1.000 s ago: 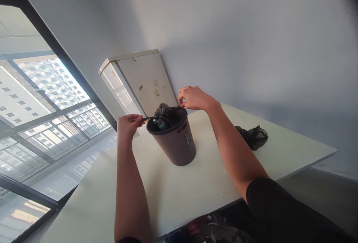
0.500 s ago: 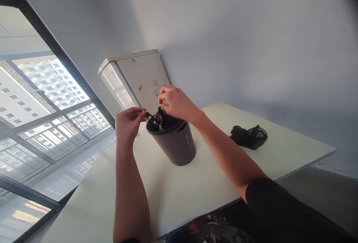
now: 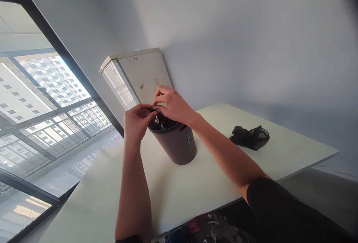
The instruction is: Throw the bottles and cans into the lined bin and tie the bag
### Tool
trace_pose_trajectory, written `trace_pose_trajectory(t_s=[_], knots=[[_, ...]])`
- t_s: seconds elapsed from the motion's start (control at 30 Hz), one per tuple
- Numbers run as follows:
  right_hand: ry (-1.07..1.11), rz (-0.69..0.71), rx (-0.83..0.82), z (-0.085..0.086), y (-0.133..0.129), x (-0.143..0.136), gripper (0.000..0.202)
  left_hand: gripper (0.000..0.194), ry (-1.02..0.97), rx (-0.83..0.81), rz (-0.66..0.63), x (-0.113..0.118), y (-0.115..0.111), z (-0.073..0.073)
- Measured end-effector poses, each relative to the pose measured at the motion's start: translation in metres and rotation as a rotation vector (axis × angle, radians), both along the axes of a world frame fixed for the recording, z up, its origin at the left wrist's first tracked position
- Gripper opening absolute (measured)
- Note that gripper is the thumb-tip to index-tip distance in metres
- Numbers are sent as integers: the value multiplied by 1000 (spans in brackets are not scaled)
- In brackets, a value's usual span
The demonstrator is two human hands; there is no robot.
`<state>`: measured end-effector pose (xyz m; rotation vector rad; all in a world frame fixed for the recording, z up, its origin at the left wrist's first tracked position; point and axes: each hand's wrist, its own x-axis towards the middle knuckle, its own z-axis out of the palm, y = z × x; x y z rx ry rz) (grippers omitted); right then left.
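A dark grey-brown trash can (image 3: 176, 146) stands on the pale table, with a slot handle and a small label near its rim. Inside its mouth is a shiny black plastic bag (image 3: 158, 121). My left hand (image 3: 139, 118) pinches the gathered top of this bag above the can's left rim. Close against it, my right hand (image 3: 170, 103) pinches the bag too, from above and behind. The two hands meet fingertip to fingertip, and they partly hide the bag between them.
On the pale table (image 3: 218, 183) a second black plastic bag (image 3: 250, 137) lies crumpled to the right. Behind the table stands a white refrigerator (image 3: 140, 73) with worn marks. Windows (image 3: 50, 86) fill the left side, and a grey wall (image 3: 237, 41) rises behind.
My left hand has moved right and slightly up, bringing its fingertips to my right hand. The stretched bag end between them is now drawn together. The can stays in place.
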<state>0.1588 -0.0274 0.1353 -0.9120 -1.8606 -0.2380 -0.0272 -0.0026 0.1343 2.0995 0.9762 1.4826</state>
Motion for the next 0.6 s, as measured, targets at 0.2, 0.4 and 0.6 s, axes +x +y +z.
trace_pose_trajectory(t_s=[0.2, 0.4, 0.6], knots=[[35, 105, -27, 2, -4, 0, 19, 23, -3, 35, 4, 1, 1, -1], [28, 170, -344, 5, -11, 14, 32, 17, -27, 113, 28, 1, 3, -1], [54, 166, -481, 3, -3, 14, 24, 14, -82, 164, 52, 2, -6, 4]])
